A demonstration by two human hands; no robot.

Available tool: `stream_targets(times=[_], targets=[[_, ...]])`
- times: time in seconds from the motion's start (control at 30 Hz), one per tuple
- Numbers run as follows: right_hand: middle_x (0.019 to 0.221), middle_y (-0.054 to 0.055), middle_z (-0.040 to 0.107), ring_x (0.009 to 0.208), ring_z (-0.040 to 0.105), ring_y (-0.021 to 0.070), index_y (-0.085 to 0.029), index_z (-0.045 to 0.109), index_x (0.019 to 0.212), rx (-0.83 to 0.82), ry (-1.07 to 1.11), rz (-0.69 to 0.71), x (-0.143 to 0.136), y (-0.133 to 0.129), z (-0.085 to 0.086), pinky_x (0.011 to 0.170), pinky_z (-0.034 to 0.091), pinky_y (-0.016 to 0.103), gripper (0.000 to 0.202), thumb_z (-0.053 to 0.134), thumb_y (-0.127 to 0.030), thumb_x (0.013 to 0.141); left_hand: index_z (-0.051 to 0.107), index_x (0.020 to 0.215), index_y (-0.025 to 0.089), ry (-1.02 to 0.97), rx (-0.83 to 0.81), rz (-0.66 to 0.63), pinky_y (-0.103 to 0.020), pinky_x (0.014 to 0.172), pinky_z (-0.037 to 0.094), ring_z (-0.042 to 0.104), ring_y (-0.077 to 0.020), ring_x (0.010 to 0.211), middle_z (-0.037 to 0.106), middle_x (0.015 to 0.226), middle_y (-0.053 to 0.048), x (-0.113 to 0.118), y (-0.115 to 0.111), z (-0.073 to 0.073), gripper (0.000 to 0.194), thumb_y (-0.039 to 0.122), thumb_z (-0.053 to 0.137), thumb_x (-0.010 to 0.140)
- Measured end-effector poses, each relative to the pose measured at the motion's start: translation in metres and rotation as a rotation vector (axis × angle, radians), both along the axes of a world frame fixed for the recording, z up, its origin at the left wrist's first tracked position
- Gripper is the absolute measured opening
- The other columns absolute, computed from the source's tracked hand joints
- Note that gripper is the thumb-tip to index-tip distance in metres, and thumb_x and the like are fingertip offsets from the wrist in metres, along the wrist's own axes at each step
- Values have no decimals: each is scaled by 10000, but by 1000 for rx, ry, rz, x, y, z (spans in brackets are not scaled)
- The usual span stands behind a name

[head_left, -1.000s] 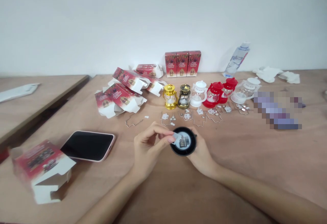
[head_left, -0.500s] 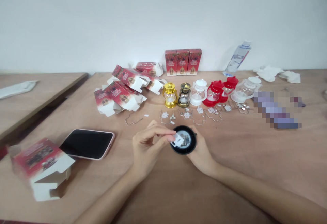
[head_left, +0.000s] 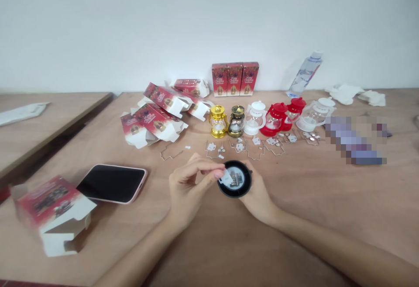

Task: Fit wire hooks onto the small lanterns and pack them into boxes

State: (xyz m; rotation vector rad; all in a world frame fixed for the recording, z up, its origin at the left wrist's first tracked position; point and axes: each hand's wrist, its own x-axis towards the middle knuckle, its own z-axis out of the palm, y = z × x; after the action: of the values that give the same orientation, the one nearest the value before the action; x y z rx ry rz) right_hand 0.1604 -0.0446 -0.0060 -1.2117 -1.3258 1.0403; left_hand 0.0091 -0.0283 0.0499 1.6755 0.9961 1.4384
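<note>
My left hand [head_left: 193,182] pinches a small white plate [head_left: 226,178] between thumb and fingertips, over the left rim of a round black lantern base [head_left: 235,193]. My right hand [head_left: 258,195] is closed round that black piece from the right, its underside turned up; the fingers behind it are partly hidden. Small metal parts show in the base's pale centre. Beyond the hands stand a gold lantern [head_left: 218,122], a bronze lantern [head_left: 236,122], white lanterns [head_left: 254,119] and red lanterns [head_left: 274,120]. In front of them lie wire handles [head_left: 170,153] and small white plates [head_left: 239,146].
Opened red boxes [head_left: 160,119] pile up at the back left, another open box [head_left: 55,212] lies near left beside a phone [head_left: 113,183]. Three upright boxes [head_left: 235,79], a leaning bottle [head_left: 305,75] and tissues [head_left: 345,93] are along the wall.
The white plate in my left hand has tilted and shifted slightly left, showing more of the metal parts in the base. My right hand has hardly moved.
</note>
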Motion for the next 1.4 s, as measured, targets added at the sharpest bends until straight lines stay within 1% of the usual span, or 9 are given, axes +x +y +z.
stream_targets(times=[0.23, 0.43, 0.6, 0.77, 0.87, 1.1, 1.27, 1.4], targets=[[882, 29, 656, 837, 605, 180, -193, 532, 937, 8, -9, -8, 0, 0, -1, 715, 477, 290, 309, 654, -182, 654, 704, 718, 209, -49, 7, -35, -269, 583, 396, 509, -122, 601, 670, 648, -5, 0, 1, -2, 49, 250, 730, 719], [849, 14, 646, 777, 595, 162, -197, 518, 907, 1, 5, -9, -1, 0, -1, 680, 473, 273, 295, 664, -191, 650, 688, 702, 200, -21, 21, -55, -280, 590, 389, 509, -131, 610, 650, 642, -12, -1, 2, -2, 86, 274, 721, 731], [823, 8, 642, 755, 594, 160, -197, 515, 881, -3, -14, -16, -1, 0, -1, 661, 471, 271, 278, 668, -205, 649, 665, 696, 193, -7, 25, -69, -268, 579, 379, 483, -125, 608, 608, 612, -2, -1, 2, -2, 159, 340, 710, 740], [827, 11, 644, 758, 593, 158, -197, 514, 888, 1, -5, -12, -1, 0, -2, 664, 470, 272, 281, 658, -193, 648, 618, 713, 180, 45, 83, -65, -255, 551, 363, 474, -117, 592, 565, 611, 2, -2, 3, -3, 265, 435, 639, 782], [837, 14, 646, 773, 596, 161, -198, 518, 899, 3, -13, -14, -1, 0, -2, 672, 473, 275, 284, 656, -193, 650, 585, 729, 179, 90, 129, -48, -254, 547, 357, 460, -115, 594, 535, 628, 2, -3, 3, -5, 292, 458, 587, 814], [844, 11, 645, 783, 593, 162, -199, 521, 897, -6, -8, -10, -1, 0, -1, 685, 471, 273, 299, 656, -169, 632, 507, 780, 185, 203, 266, -37, -258, 562, 356, 442, -111, 614, 488, 675, 3, -3, 0, -6, 264, 413, 459, 904], [832, 1, 638, 765, 587, 152, -200, 522, 890, -1, -9, -10, -1, -1, 0, 677, 469, 261, 302, 643, -133, 621, 458, 756, 182, 253, 319, -2, -258, 541, 339, 435, -106, 608, 452, 678, 1, -2, -3, -6, 323, 417, 339, 944], [829, -3, 636, 759, 588, 147, -201, 522, 889, 5, -17, -7, 0, -1, 0, 674, 472, 256, 300, 645, -129, 625, 415, 712, 184, 286, 329, 29, -258, 547, 336, 419, -102, 599, 424, 656, 9, -2, -3, -6, 293, 320, 341, 960]])
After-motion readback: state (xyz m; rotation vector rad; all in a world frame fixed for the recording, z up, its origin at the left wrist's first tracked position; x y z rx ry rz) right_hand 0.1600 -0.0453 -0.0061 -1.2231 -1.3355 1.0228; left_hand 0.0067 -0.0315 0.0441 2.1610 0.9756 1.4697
